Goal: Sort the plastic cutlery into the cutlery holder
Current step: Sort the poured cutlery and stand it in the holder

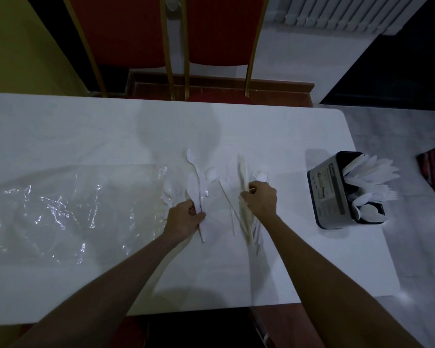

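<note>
Left hand [183, 218]: centre of frame, fingers curled round a bundle of white spoons [195, 187], bowls pointing up-frame.
Right hand [261, 199]: just right of centre, clamped on a blurred bundle of knives [242, 172]; forks [260, 175] just beside.
Desk [86, 126]: white, with a loose spoon [211, 175] between the hands.
Cutlery holder [324, 192]: dark, right of frame near the desk edge, well apart from both hands, already holding white cutlery.
Plastic bag [60, 209]: clear, crumpled, left of frame.
</note>
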Demonstrator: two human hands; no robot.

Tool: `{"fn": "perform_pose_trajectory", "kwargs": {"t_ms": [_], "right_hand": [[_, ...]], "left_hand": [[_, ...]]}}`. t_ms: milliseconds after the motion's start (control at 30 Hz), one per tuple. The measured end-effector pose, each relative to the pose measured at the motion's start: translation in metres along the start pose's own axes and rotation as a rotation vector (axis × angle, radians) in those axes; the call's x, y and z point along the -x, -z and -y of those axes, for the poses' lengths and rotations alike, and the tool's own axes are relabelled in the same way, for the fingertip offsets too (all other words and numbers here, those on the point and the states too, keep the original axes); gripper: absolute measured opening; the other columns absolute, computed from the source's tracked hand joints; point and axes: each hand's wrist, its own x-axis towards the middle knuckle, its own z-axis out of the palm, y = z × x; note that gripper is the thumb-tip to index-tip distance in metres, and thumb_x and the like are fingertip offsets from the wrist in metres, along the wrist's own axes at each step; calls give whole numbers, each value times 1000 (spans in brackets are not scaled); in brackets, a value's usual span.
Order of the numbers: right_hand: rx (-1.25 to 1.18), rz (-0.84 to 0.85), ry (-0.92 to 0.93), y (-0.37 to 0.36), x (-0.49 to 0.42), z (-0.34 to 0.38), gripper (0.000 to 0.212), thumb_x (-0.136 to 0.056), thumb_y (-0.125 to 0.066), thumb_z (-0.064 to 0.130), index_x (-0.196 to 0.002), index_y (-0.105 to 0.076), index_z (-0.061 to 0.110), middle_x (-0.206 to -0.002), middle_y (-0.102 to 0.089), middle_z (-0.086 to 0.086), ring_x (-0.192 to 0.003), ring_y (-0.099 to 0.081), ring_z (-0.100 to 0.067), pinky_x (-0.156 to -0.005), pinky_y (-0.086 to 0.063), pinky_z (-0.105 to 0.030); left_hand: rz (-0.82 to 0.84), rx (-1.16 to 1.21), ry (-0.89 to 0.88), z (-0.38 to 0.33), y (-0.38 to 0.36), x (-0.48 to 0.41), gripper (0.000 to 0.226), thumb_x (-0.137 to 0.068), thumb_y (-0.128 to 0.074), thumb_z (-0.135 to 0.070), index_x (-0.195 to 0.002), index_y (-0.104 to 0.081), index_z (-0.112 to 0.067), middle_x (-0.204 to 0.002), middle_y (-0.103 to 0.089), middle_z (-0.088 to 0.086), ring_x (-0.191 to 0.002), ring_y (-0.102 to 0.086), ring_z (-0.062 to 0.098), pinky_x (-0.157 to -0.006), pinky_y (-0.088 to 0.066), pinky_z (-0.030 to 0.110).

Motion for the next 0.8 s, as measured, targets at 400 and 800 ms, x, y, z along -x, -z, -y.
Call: {"fn": "perform_pose_trajectory", "kwargs": {"t_ms": [400,800], "right_hand": [[141,201,-6,-24,23,-1,34,-73,-82,28,-85,-57,8,-84,-62,-9,-73,-59,-21,-71,-50,-29],[-68,297,-22,-24,26,8,23,-78,-75,18,-75,-55,8,-85,-71,-21,-79,-72,-33,-79,-59,-46]], "left_hand": [[9,27,5,-2,2,2,16,-81,-71,-22,-78,-65,-7,-70,-66,3,-65,-62,18,-64,-49,29],[8,170,56,-7,18,4,22,-83,-69,-32,-78,-72,-11,-73,-73,7,-68,-70,19,-71,-56,30]]}}
